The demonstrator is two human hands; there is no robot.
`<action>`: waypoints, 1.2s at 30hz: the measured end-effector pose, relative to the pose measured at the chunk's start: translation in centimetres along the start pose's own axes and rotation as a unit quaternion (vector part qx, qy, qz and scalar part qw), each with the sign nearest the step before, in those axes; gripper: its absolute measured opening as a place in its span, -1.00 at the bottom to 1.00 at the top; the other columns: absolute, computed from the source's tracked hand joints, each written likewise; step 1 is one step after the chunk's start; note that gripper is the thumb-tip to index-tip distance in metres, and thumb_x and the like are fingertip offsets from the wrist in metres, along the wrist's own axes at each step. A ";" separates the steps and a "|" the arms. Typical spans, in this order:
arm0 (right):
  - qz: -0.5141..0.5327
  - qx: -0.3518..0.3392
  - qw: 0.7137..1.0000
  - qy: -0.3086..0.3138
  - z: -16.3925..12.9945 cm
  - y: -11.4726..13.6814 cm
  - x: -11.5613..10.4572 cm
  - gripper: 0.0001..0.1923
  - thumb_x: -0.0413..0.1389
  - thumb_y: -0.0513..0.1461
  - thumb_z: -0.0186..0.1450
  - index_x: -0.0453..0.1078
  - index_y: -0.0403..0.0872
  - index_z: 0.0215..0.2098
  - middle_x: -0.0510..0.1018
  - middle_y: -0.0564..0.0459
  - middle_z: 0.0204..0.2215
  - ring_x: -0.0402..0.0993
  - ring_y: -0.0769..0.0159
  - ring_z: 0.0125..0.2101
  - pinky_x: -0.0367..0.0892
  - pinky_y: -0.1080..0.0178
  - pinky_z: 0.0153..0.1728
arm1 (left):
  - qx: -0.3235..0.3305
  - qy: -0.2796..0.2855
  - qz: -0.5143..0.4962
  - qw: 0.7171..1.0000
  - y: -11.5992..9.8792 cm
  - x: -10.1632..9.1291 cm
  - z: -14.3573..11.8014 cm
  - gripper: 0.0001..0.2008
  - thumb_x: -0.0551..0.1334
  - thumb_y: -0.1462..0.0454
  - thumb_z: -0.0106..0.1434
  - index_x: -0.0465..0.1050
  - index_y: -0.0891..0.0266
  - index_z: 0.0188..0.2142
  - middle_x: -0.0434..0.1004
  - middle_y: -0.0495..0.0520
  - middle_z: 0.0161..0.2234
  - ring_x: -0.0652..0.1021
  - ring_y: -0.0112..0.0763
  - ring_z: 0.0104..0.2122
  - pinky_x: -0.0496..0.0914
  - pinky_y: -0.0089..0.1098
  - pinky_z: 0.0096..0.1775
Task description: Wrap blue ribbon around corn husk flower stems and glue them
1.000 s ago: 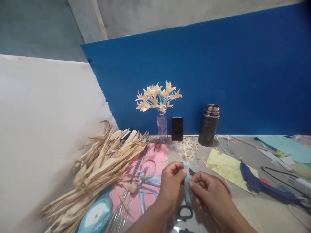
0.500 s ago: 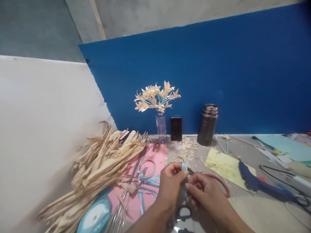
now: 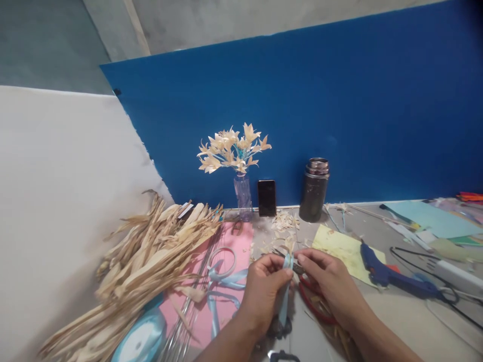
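your left hand and right hand both pinch the narrow pale blue satin ribbon; loosen either pinch and its slick fold likely slips open.

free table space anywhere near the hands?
Bare grey table right of the right hand, in front of the blue glue gun. A smaller gap lies between the phone and flask. Left is crowded: husk pile, pink sheet, ribbon spool.
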State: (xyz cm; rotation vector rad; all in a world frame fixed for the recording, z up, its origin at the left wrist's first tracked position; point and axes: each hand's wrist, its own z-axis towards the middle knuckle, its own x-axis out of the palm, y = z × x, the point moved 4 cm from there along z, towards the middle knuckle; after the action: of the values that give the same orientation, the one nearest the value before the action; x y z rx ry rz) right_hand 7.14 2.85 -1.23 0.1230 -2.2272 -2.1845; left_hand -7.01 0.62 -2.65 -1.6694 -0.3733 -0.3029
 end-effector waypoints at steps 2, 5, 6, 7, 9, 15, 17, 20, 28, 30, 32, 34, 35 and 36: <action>-0.014 -0.006 1.000 0.004 0.0 0.2 0.0 -0.61 0.22 0.07 0.14 0.55 -0.10 -0.42 0.53 0.05 -0.49 0.39 0.25 -0.42 0.30 0.27 -0.36 | 0.009 -0.002 0.024 1.000 -0.1 0.0 0.0 -0.81 0.45 0.30 -0.05 0.48 0.29 -0.46 0.46 -0.04 -0.58 0.43 -0.50 -0.57 0.28 -0.48 -0.46; -0.033 -0.004 0.999 0.008 0.0 0.5 0.0 -0.58 0.21 0.09 0.12 0.51 -0.10 -0.49 0.47 0.08 -0.56 0.31 0.30 -0.49 0.23 0.28 -0.42 | 0.015 -0.006 0.046 0.999 -0.2 0.1 -0.1 -0.83 0.41 0.32 -0.05 0.47 0.28 -0.46 0.46 -0.04 -0.56 0.44 -0.48 -0.57 0.30 -0.47 -0.47; -0.033 -0.001 0.999 0.008 0.0 0.6 0.0 -0.59 0.21 0.09 0.11 0.50 -0.10 -0.51 0.46 0.09 -0.58 0.29 0.31 -0.50 0.21 0.29 -0.44 | 0.015 -0.006 0.050 0.999 -0.2 0.1 -0.1 -0.84 0.40 0.32 -0.05 0.47 0.28 -0.45 0.45 -0.04 -0.55 0.43 -0.48 -0.57 0.31 -0.46 -0.48; -0.032 0.003 0.999 0.008 0.0 0.6 0.0 -0.60 0.21 0.08 0.10 0.48 -0.10 -0.52 0.43 0.11 -0.59 0.26 0.33 -0.52 0.19 0.29 -0.46 | 0.016 -0.005 0.054 0.998 -0.2 0.1 -0.1 -0.85 0.39 0.32 -0.05 0.47 0.28 -0.45 0.45 -0.04 -0.55 0.43 -0.48 -0.57 0.31 -0.46 -0.49; -0.025 0.014 1.000 0.005 0.1 0.5 0.0 -0.63 0.22 0.05 0.09 0.45 -0.09 -0.55 0.38 0.14 -0.63 0.21 0.36 -0.55 0.14 0.30 -0.49 | 0.019 -0.004 0.061 0.998 -0.2 0.2 -0.1 -0.86 0.38 0.33 -0.05 0.47 0.29 -0.45 0.44 -0.05 -0.56 0.42 -0.48 -0.58 0.30 -0.46 -0.49; -0.011 0.028 1.000 -0.006 0.0 0.3 0.0 -0.76 0.19 -0.07 0.06 0.38 -0.07 -0.60 0.30 0.19 -0.68 0.13 0.40 -0.60 0.06 0.32 -0.54 | 0.014 -0.001 0.081 0.997 0.0 0.1 -0.1 -0.86 0.37 0.33 -0.04 0.46 0.29 -0.45 0.43 -0.06 -0.57 0.39 -0.52 -0.59 0.28 -0.48 -0.50; -0.009 0.032 0.999 -0.009 0.0 0.2 0.0 -0.76 0.17 -0.07 0.06 0.36 -0.06 -0.60 0.28 0.19 -0.69 0.12 0.40 -0.61 0.06 0.31 -0.55 | 0.013 0.001 0.082 0.997 0.1 0.1 -0.1 -0.85 0.37 0.33 -0.05 0.46 0.29 -0.45 0.43 -0.06 -0.58 0.39 -0.52 -0.59 0.27 -0.48 -0.50; -0.018 0.018 1.000 -0.009 0.0 0.2 -0.1 -0.74 0.18 -0.04 0.07 0.38 -0.06 -0.58 0.34 0.16 -0.66 0.19 0.36 -0.57 0.12 0.30 -0.51 | 0.012 0.000 0.076 0.997 0.0 0.1 -0.1 -0.84 0.38 0.33 -0.06 0.45 0.29 -0.46 0.43 -0.06 -0.57 0.40 -0.51 -0.59 0.27 -0.48 -0.50; -0.037 0.012 0.999 0.018 0.3 -0.4 -0.1 -0.73 0.17 -0.04 0.08 0.43 -0.08 -0.55 0.46 0.08 -0.59 0.31 0.28 -0.50 0.20 0.26 -0.43 | 0.010 0.015 0.056 0.998 0.2 0.3 0.0 -0.84 0.39 0.34 -0.06 0.46 0.30 -0.46 0.45 -0.05 -0.57 0.41 -0.52 -0.59 0.29 -0.48 -0.49; -0.032 0.015 0.999 0.016 0.3 -0.5 -0.1 -0.76 0.15 -0.06 0.08 0.41 -0.07 -0.56 0.44 0.11 -0.60 0.30 0.30 -0.52 0.18 0.26 -0.45 | 0.006 0.018 0.054 0.998 0.3 0.3 0.0 -0.84 0.40 0.34 -0.07 0.46 0.29 -0.47 0.44 -0.06 -0.59 0.40 -0.52 -0.60 0.29 -0.48 -0.49; -0.039 0.015 0.999 0.012 0.3 -0.6 -0.1 -0.78 0.14 -0.08 0.08 0.39 -0.05 -0.56 0.41 0.14 -0.62 0.27 0.31 -0.54 0.17 0.27 -0.46 | 0.001 0.019 0.054 0.998 0.4 0.2 0.0 -0.83 0.40 0.33 -0.07 0.45 0.29 -0.47 0.44 -0.06 -0.60 0.40 -0.53 -0.61 0.29 -0.48 -0.49; -0.054 0.010 0.998 0.005 0.4 -0.6 -0.2 -0.80 0.12 -0.09 0.08 0.37 -0.04 -0.57 0.39 0.16 -0.64 0.25 0.32 -0.55 0.16 0.28 -0.47 | -0.004 0.015 0.058 0.998 0.4 0.2 0.0 -0.83 0.40 0.33 -0.07 0.45 0.28 -0.46 0.45 -0.06 -0.60 0.40 -0.52 -0.61 0.28 -0.48 -0.50; -0.062 0.006 0.998 0.001 0.4 -0.6 -0.3 -0.80 0.11 -0.09 0.09 0.37 -0.04 -0.57 0.38 0.17 -0.64 0.25 0.32 -0.55 0.16 0.28 -0.47 | -0.004 0.010 0.061 0.998 0.4 0.2 0.0 -0.82 0.40 0.33 -0.07 0.45 0.28 -0.46 0.45 -0.06 -0.60 0.40 -0.52 -0.61 0.28 -0.48 -0.50; -0.071 0.000 0.997 -0.003 0.4 -0.6 -0.3 -0.81 0.11 -0.10 0.09 0.37 -0.04 -0.57 0.39 0.17 -0.64 0.26 0.32 -0.54 0.16 0.28 -0.46 | -0.003 0.005 0.068 0.998 0.4 0.1 0.0 -0.83 0.39 0.32 -0.07 0.45 0.28 -0.46 0.44 -0.06 -0.60 0.40 -0.51 -0.61 0.27 -0.48 -0.51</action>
State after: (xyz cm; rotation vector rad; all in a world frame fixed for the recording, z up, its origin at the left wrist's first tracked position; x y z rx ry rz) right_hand 7.47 3.26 -1.82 0.2843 -2.2894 -2.2562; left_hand -6.74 0.55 -2.98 -1.6905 -0.2504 -0.2106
